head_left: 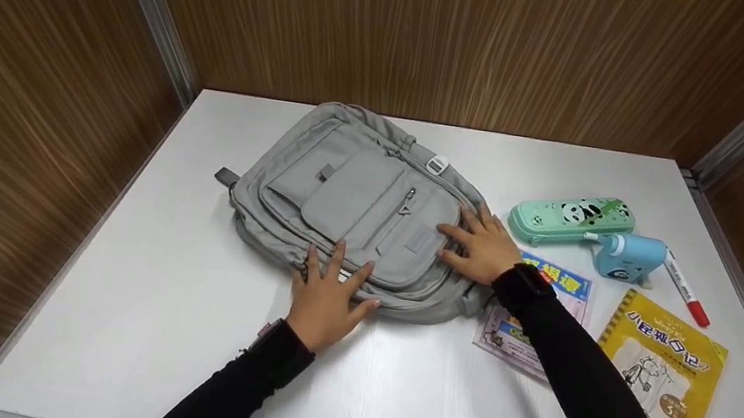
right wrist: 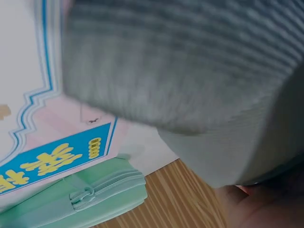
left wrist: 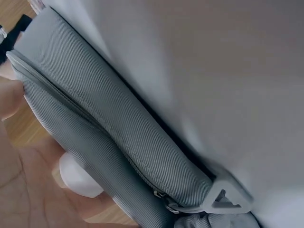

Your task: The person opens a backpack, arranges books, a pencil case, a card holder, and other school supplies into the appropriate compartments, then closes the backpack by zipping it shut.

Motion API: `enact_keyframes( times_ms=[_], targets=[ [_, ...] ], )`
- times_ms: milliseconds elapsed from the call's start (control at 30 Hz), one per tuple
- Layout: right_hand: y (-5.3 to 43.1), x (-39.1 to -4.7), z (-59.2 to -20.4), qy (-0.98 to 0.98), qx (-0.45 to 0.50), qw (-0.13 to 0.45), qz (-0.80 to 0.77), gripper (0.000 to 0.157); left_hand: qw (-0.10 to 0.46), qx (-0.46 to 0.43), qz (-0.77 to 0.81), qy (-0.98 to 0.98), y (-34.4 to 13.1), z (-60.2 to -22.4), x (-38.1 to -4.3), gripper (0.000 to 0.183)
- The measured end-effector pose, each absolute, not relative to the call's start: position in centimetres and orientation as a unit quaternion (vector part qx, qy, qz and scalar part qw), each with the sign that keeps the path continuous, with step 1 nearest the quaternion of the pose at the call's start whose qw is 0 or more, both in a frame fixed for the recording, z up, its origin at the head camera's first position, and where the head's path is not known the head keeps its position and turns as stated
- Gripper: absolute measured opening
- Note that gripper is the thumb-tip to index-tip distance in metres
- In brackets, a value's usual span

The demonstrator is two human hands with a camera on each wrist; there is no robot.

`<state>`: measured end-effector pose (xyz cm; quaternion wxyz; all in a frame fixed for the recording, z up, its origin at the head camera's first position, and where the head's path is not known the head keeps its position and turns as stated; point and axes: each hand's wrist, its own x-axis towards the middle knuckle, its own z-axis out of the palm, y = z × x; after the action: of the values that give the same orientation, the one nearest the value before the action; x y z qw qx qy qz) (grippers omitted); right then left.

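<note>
The grey backpack (head_left: 360, 193) is lying on the white desk (head_left: 145, 323), to the left of the green pencil case (head_left: 566, 220). The left hand (head_left: 325, 305) touches its near edge with spread fingers; the right hand (head_left: 486, 250), fingers also spread, rests on its right end, near the booklet (head_left: 569, 283).

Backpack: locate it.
In the head view, the backpack lies on the table, left of the pencil case, with the left hand at its near edge and the right hand at its right end.
</note>
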<state>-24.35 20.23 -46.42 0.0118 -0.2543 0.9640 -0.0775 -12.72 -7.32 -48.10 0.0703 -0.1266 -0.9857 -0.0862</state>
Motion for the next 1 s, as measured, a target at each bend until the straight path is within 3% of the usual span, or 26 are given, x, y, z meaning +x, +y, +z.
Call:
enact_keyframes(
  times_ms=[500, 800, 1000],
  targets=[
    [18.3, -20.3, -46.7, 0.973, -0.230, -0.018, -0.024, 0.064, 0.026, -0.105, -0.111, -0.988, -9.2, -47.5, -16.0, 0.065],
    [15.4, -16.9, -46.2, 0.982, -0.184, -0.030, -0.024, 0.064, 0.024, -0.164, -0.129, -0.978, -11.6, -47.9, -18.3, 0.060],
    [14.9, -16.3, -45.8, 0.981, -0.188, -0.054, -0.013, 0.061, 0.029, -0.174, -0.127, -0.976, -11.8, -47.6, -18.2, 0.060]
  ],
)
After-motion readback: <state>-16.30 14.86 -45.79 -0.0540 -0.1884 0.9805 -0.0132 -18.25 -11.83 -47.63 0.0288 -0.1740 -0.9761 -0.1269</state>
